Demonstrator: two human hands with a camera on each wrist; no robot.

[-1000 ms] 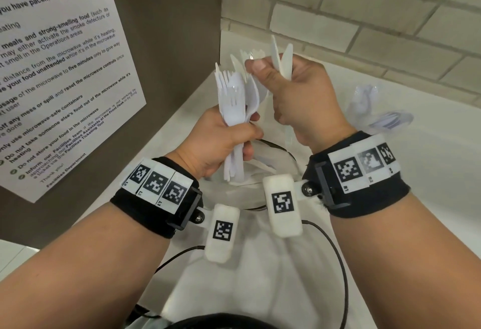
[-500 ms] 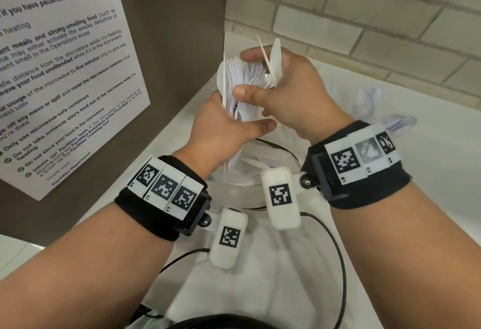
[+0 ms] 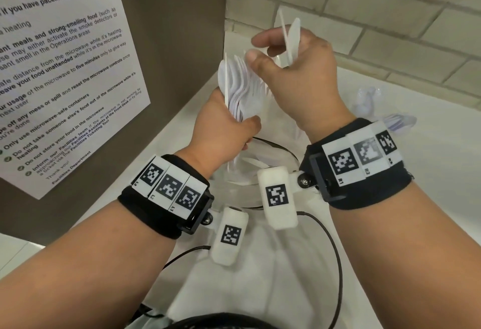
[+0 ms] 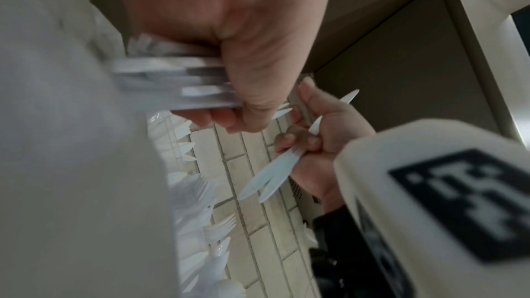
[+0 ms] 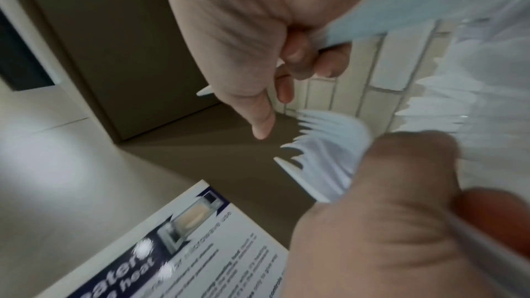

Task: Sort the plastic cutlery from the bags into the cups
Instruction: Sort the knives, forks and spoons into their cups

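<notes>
My left hand [image 3: 223, 130] grips a bundle of white plastic forks and spoons [image 3: 242, 91] by the handles, heads up and edge-on to me. My right hand [image 3: 307, 78] is just right of and above it, its lower fingers curled round two white knives [image 3: 291, 39] that stick up. Its thumb and forefinger reach toward the bundle's tops. In the left wrist view the left hand [image 4: 244, 53] clasps the blurred bundle [image 4: 172, 85], and the knives [image 4: 272, 178] point down from the right hand [image 4: 324, 130]. In the right wrist view the fork tines [image 5: 324, 155] fan out below the right thumb [image 5: 261, 117].
A clear cup [image 3: 263, 193] with white cutlery in it stands under my hands on the white counter [image 3: 416, 198]. A clear bag [image 3: 369, 99] with more cutlery lies at the right. A brown panel bearing a printed notice [image 3: 65, 68] closes the left side. A brick wall [image 3: 364, 16] stands behind.
My left hand has turned the bundle from face-on to edge-on. My right hand, still holding the knives, has spread thumb and forefinger over the bundle's tops.
</notes>
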